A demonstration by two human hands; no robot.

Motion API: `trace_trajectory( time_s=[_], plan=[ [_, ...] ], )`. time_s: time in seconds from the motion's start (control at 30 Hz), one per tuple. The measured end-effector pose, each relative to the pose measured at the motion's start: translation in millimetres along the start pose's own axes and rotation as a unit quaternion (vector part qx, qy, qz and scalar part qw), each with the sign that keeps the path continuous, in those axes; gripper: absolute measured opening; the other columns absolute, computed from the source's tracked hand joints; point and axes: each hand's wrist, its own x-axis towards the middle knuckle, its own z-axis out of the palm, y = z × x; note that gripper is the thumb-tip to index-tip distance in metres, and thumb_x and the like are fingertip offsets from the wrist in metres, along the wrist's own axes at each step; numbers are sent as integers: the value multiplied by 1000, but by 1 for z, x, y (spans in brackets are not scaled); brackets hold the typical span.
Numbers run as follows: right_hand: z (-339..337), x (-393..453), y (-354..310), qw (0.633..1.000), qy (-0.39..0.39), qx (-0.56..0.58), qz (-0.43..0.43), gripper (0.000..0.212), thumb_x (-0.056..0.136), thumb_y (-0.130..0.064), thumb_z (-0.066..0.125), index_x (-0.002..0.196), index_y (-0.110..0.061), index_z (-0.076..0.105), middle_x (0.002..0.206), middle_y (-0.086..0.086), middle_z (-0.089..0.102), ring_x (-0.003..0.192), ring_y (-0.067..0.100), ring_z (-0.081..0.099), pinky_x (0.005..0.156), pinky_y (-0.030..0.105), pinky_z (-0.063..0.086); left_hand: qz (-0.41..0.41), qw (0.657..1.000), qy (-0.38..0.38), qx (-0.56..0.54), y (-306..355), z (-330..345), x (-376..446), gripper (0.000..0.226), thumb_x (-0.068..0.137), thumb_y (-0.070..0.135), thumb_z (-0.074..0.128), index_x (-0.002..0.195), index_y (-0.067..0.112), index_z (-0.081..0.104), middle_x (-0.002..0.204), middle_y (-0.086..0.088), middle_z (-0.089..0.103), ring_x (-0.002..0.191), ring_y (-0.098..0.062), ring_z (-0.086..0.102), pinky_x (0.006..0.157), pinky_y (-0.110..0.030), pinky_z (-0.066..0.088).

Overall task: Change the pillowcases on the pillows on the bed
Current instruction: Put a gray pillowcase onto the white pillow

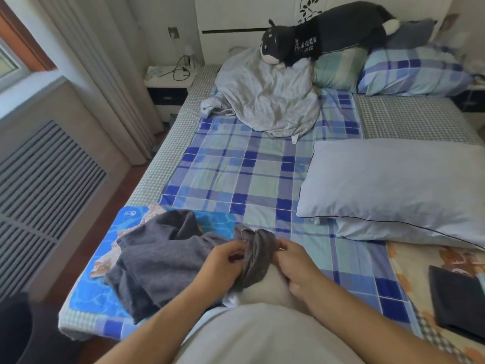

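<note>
Both hands, left hand (223, 261) and right hand (296, 266), pinch the grey pillowcase (168, 256) bunched near the bed's (236, 174) foot (opening apparently sought), next needing the bare pillow (393, 185) beside them.

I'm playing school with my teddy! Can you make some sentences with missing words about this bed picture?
1. Both hands, left hand and right hand, hold a dark ____ cloth.
2. The stuffed animal lies at the ____ of the bed.
3. The big pale pillow lies to the ____ of the hands.

Missing words: grey; head; right
</note>
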Motion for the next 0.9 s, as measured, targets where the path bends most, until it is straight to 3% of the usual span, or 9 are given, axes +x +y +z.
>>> trace_trajectory(
  time_s=[0.2,0.37,0.43,0.5,0.57,0.67,0.77,0.83,0.9],
  plan=[
    [9,-8,1,998,-50,33,13,17,89,-6,68,104,-12,74,100,13,76,97,32,72,91,47,58,37,997,-63,40,4,-9,1,26,93,8,63,105,25,78,106,13,74,103,-10,68,97,-33,52],
    [-15,-14,15,973,-201,91,69,42,87,8,53,127,2,63,127,30,62,124,47,55,109,57,42,56,962,-183,194,11,-25,-8,28,85,24,53,97,15,76,107,8,69,99,-11,65,92,-36,50],
    [-38,-24,20,940,-326,88,46,58,85,16,45,140,-2,53,143,21,53,137,38,46,118,52,32,55,961,-190,196,11,-28,-16,20,86,22,57,93,20,76,104,11,69,97,-9,65,89,-35,52],
    [-52,-37,22,926,-360,-96,-58,57,93,5,56,144,-20,53,147,-9,53,140,9,44,119,32,31,39,961,-225,157,17,-27,-22,22,89,19,63,89,39,70,101,22,68,97,-2,65,89,-24,52],
    [-62,-32,27,871,-280,-336,-225,47,95,-25,67,139,-40,55,145,-37,38,137,-18,25,116,11,18,27,953,-251,170,22,-26,-18,29,91,20,64,85,48,62,96,25,66,96,-3,65,88,-19,50],
    [-81,-20,41,758,-180,-525,-343,51,95,-66,47,144,-58,37,154,-34,5,144,-9,-4,117,16,3,36,941,-271,198,24,-25,-11,20,92,18,63,88,38,65,94,17,69,94,-9,65,87,-19,50],
    [-86,-12,59,764,-122,-500,-389,48,102,-58,39,149,-58,25,150,-17,35,138,-1,31,113,17,29,31,967,-214,135,17,-13,-14,19,90,8,64,96,23,74,98,13,73,93,-3,67,85,-20,51],
    [-69,-6,56,782,-62,-440,-438,41,104,-43,43,144,-49,42,123,-8,60,111,9,58,93,19,47,41,985,-129,105,13,-6,-16,33,84,-2,63,83,28,75,87,15,71,84,2,64,78,-20,49],
    [-45,1,36,770,-7,-429,-473,36,97,-32,50,131,-36,59,103,-2,66,90,17,64,75,26,54,64,990,-36,122,15,-12,-11,48,80,-8,64,69,39,69,74,22,65,71,2,59,69,-16,44]
  ],
)
